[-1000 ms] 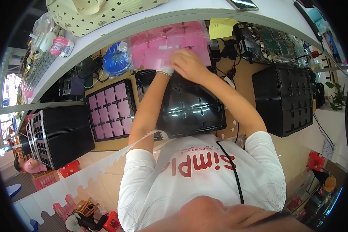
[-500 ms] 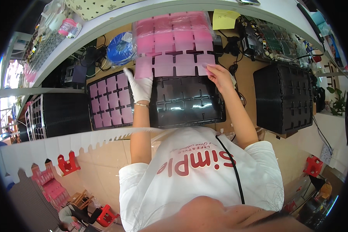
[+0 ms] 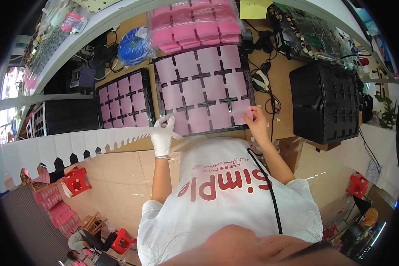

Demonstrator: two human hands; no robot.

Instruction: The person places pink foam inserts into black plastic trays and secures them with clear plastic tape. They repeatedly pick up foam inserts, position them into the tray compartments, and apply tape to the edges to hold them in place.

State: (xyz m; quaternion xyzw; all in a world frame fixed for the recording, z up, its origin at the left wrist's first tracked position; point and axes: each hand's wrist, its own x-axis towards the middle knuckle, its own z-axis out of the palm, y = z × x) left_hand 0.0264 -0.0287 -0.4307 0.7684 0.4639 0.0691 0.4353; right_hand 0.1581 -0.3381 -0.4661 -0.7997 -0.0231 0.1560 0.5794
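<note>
I find the pink sheet (image 3: 215,90) over a black tray (image 3: 248,73) on the bench (image 3: 281,82), extending forward from both hands; its longer axis I cannot determine. The gloved left hand (image 3: 162,137) has its grip closed on the near left corner, the bare right hand (image 3: 259,127) pinches the near right; neither is nearer.
</note>
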